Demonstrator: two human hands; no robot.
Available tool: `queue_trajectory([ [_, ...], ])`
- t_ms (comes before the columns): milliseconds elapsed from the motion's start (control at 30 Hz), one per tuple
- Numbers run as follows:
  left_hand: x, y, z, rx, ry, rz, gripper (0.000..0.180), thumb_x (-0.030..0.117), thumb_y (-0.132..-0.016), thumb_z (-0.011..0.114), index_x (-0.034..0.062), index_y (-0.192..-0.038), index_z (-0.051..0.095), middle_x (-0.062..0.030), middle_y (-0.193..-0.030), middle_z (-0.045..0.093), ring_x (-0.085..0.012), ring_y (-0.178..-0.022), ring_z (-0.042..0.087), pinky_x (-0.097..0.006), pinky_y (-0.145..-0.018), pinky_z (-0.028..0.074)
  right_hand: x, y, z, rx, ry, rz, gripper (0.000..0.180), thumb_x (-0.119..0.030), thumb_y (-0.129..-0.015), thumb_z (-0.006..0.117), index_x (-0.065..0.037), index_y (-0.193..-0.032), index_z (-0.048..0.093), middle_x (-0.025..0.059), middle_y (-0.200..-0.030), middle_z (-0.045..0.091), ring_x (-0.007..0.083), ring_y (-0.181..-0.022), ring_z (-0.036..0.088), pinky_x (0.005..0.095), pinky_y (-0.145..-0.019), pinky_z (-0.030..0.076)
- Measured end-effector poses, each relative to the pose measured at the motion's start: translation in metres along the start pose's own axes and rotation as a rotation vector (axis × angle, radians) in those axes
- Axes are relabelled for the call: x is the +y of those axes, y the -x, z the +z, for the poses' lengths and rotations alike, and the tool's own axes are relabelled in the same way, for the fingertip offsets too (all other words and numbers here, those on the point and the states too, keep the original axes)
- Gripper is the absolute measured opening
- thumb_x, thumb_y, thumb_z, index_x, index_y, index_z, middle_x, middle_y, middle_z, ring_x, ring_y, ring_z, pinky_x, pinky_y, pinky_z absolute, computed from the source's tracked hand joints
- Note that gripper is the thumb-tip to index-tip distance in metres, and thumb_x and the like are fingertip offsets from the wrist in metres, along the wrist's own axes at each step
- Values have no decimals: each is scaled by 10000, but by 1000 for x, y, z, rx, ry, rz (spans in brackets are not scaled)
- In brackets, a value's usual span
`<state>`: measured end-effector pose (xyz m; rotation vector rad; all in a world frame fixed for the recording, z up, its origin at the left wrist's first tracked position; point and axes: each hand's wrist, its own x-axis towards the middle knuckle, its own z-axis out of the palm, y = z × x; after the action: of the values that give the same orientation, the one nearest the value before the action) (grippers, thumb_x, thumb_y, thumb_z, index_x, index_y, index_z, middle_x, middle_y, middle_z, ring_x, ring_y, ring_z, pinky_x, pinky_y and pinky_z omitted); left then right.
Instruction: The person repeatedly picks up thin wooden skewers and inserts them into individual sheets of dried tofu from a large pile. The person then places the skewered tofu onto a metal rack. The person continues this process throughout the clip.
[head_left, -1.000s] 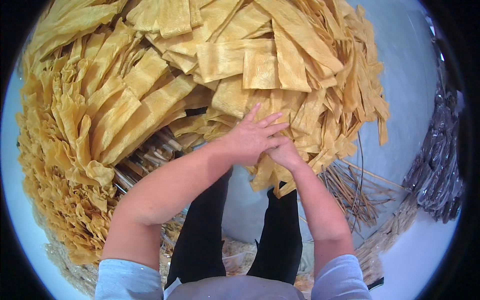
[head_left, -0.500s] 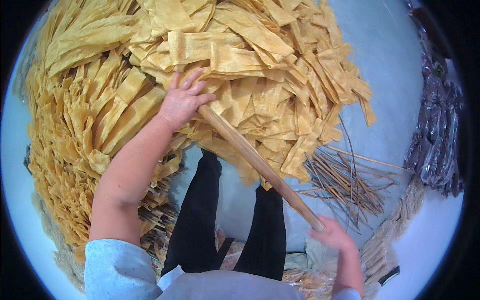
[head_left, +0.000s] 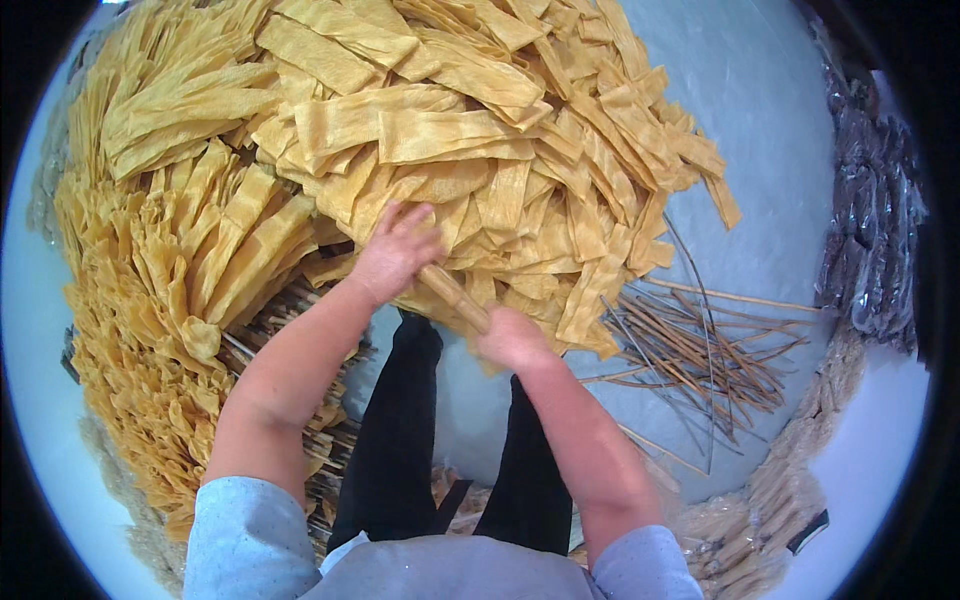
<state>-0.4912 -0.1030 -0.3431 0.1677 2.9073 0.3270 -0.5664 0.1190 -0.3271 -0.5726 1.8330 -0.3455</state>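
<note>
Where the left hand's fingers (head_left: 412, 222) spread open and press flat onto the heap, they pin the near edge of the folded yellow strips (head_left: 440, 135) — that is the left hand (head_left: 395, 255), just past the picture's middle toward eleven o'clock. Under its palm a wooden stick (head_left: 455, 296) comes out of the pile and slants toward five o'clock, straight into the right hand (head_left: 512, 340). The right hand's fingers are closed round the stick's near end; only the back of the hand shows, and the short light-brown length between the two hands is all of the stick that can be seen.

The strips are broad, flat and ribbed, piled thick across the top from ten o'clock round to two o'clock. At nine o'clock another mass of frilled yellow sheets (head_left: 150, 330) hangs in ruffled folds, with the ends of more sticks poking out beneath it near the left forearm.

Toward three o'clock a loose scatter of thin bare sticks (head_left: 700, 345) lies on the pale blue surface (head_left: 770, 130), well apart from the hands. At the far right rim sit dark shiny bundles (head_left: 870, 230) — what they are I cannot tell. Down at six o'clock stand the person's black trouser legs (head_left: 400, 440), pale blue sleeves at the lower edge.
</note>
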Motion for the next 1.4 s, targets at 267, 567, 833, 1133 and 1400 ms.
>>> queue_trajectory([
  [267, -42, 6, 8, -139, 48, -48, 388, 98, -690, 670, 194, -1061, 612, 2, -1072, 641, -214, -1154, 518, -432, -1046, 338, 134, 198, -51, -66, 20, 165, 284, -238, -748, 673, -85, -954, 550, 196, -807, 618, 407, -786, 591, 458, -671, 471],
  [567, 24, -24, 20, -200, 19, -117, 361, 42, -586, 703, 140, -923, 615, -54, -989, 635, -229, -1130, 513, -488, -1081, 279, 240, 263, -71, 154, 87, 110, 325, -196, -749, 650, -96, -1050, 585, 171, -927, 639, 377, -888, 597, 451, -766, 485],
  [833, 100, -65, 22, -282, 153, 68, 253, 112, -635, 679, 117, -860, 564, -93, -769, 608, -279, -833, 615, -468, -931, 418, 186, 66, -44, 249, 80, -83, 218, -150, -747, 585, -92, -956, 566, 152, -883, 641, 361, -869, 608, 457, -736, 482],
  [1133, -16, 5, 56, -272, 28, -427, 195, 121, -743, 570, 117, -928, 634, -121, -881, 629, -318, -876, 609, -408, -777, 497, 423, 140, -68, 367, 367, 414, 547, -79, -611, 767, -94, -1119, 566, 151, -1125, 606, 328, -1056, 563, 412, -894, 455],
  [1400, -41, 40, 74, 841, 620, -1043, 207, 167, -860, 614, 72, -1044, 612, -74, -936, 643, -192, -891, 620, -319, -782, 483, 352, 54, -58, 290, 244, 201, 511, -39, -729, 635, -92, -1222, 513, 203, -1060, 617, 349, -972, 602, 415, -850, 477],
])
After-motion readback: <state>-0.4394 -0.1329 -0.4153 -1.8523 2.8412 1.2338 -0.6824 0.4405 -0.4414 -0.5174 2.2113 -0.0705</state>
